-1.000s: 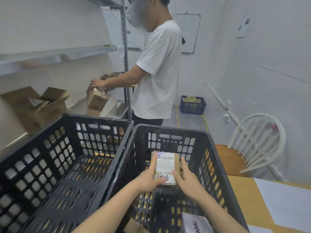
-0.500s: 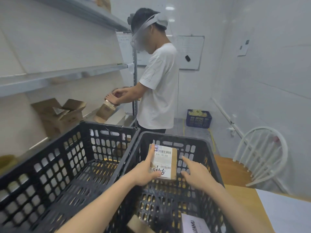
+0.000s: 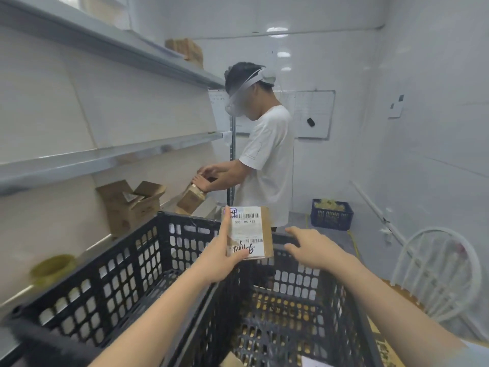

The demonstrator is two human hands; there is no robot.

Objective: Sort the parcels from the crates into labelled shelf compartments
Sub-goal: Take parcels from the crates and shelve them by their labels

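While the left hand (image 3: 223, 256) holds a small cardboard parcel (image 3: 250, 231) upright above the two black crates, its fingers are closed around the parcel's left edge and lower corner, with one finger stretched up along the side. The parcel shows a white shipping label (image 3: 247, 230) with barcodes, printed code and some handwriting at the bottom. It hangs over the far rim where the left crate (image 3: 127, 263) and the right crate (image 3: 299, 300) meet, and it touches neither of them.

The right hand (image 3: 309, 249) is just to the right of the parcel, apart from it, with the fingers spread and loosely curved, holding nothing. It is above the right crate.

Inside the right crate, at the near edge of the view, a corner of a brown box and a white parcel are partly visible. The left crate looks bare on the part of its floor that I can see.

To the left of the crates stands a grey metal shelf unit (image 3: 111, 157). On its lower level there is an open cardboard box (image 3: 132, 205). Beyond the crates, another person in a white T-shirt (image 3: 267, 165) stands at the shelf with both hands on a brown box (image 3: 191, 198). To the right of the crates is a white chair (image 3: 436, 271), and farther back a blue basket (image 3: 332, 214) is on the floor.
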